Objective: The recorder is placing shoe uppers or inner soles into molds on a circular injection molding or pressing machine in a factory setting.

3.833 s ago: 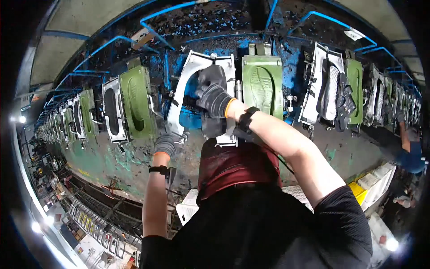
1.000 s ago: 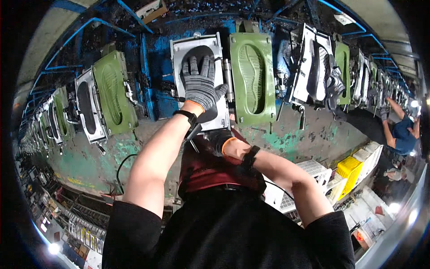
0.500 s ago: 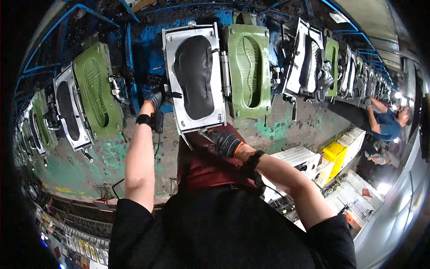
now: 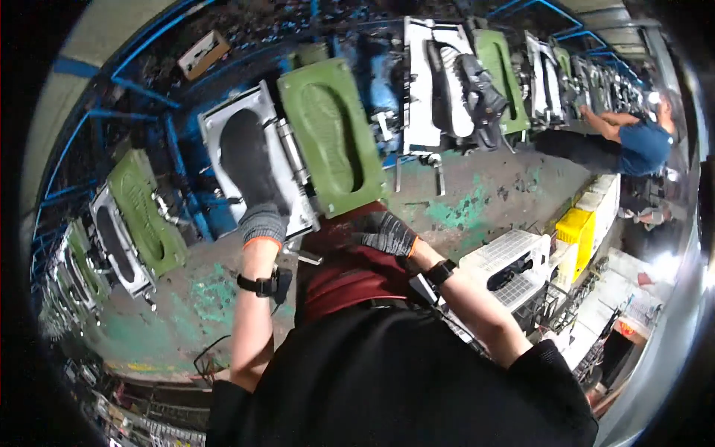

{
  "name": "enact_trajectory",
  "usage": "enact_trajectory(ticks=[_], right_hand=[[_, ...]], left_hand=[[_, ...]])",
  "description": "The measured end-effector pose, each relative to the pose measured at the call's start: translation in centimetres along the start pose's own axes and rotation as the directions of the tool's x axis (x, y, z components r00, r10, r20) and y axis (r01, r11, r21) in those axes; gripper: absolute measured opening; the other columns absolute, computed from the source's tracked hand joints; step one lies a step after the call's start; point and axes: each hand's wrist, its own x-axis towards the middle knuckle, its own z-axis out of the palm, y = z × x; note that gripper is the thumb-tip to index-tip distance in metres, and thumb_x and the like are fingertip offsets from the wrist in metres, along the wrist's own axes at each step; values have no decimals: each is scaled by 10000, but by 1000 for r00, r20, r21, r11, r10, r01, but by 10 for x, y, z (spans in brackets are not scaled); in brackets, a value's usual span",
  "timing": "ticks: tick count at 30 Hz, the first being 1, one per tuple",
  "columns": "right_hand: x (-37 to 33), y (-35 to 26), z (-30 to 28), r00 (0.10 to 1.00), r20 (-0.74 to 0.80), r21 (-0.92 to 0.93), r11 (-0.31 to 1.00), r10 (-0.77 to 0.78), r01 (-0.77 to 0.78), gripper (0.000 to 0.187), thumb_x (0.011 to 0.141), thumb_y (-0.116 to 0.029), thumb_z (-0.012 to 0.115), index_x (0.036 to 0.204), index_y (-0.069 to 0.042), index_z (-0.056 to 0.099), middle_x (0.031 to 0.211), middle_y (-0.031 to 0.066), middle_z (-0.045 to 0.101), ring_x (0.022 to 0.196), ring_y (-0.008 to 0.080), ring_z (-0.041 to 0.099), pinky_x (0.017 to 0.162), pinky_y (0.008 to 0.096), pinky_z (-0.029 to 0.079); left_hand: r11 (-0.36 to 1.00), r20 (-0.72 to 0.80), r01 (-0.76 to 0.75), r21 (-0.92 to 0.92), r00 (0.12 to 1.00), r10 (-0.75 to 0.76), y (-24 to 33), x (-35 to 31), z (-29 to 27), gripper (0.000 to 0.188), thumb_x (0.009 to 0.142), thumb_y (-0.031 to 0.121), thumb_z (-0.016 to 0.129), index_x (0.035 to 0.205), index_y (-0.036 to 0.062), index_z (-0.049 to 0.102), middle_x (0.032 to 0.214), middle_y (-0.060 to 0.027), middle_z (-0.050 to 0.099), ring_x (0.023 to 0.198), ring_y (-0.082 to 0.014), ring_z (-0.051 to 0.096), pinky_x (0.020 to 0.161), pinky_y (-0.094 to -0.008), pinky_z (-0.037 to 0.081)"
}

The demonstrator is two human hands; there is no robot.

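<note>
Well, I see a big black sole lying inside a silver tray, and it fills most of the tray's foot-shaped hole. The left hand, in a striped gray glove, is at the low end of that sole. Its fingers are partly hidden, so I can't tell if they are clamped on anything. The right hand is in front of the dark red apron; its fingers look close together, but I can't tell if they hold something. Just beside the silver tray sits a green tray with a foot-shaped dip in it. Off to the left, another silver tray has a dark sole in it too. Behind the right arm, a white crate has dark stuff inside, near a yellow crate.
</note>
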Motion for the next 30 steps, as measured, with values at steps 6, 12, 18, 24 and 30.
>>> enact_trajectory(ticks=[6, 12, 18, 24, 30], right_hand=[[-92, 49, -139, 623, -712, 262, 946, 324, -192, 267, 958, -250, 730, 977, 17, 724, 760, 114, 709, 647, 163, 659, 622, 328, 520], [-125, 125, -309, 209, -961, 140, 969, 183, -202, 334, 853, -128, 786, 1131, 31, 692, 853, 102, 722, 678, 210, 657, 661, 340, 544], [-106, 173, -417, 721, -674, -319, 817, 161, -481, 496, 773, -220, 774, 1203, 9, 680, 1012, 266, 708, 991, 447, 676, 906, 470, 543], [-108, 101, -453, 634, -773, -257, 925, -24, -279, 382, 851, -346, 805, 750, -5, 665, 635, 212, 619, 574, 367, 622, 563, 474, 452], [-21, 57, -480, 703, -639, -492, 868, -312, -62, 322, 955, -317, 718, 797, -42, 669, 687, 228, 638, 617, 406, 634, 571, 485, 465]], left_hand=[[655, -504, -722, -224, 661, 556, 270, 19, -12, 274, 932, 234, 662, 1106, 35, 733, 1105, -202, 720, 1002, -385, 676, 914, -468, 540], [534, -381, -782, 322, 410, 829, 512, 92, -18, 475, 938, 83, 533, 1413, 83, 568, 1350, -180, 629, 1015, -324, 690, 909, -430, 556], [631, -325, -776, -10, 599, 732, 567, 108, 7, 161, 808, 84, 638, 966, 60, 660, 968, -163, 684, 960, -380, 655, 862, -475, 532], [614, -645, -421, -668, 738, -196, 538, 186, -25, 334, 803, 177, 799, 1084, 66, 656, 1043, -61, 705, 959, -228, 665, 851, -359, 544], [-705, -332, -193, -682, 941, 63, 465, 328, 6, 642, 976, 482, 658, 1459, 73, 555, 1352, -134, 681, 1282, -311, 596, 1104, -371, 468]])
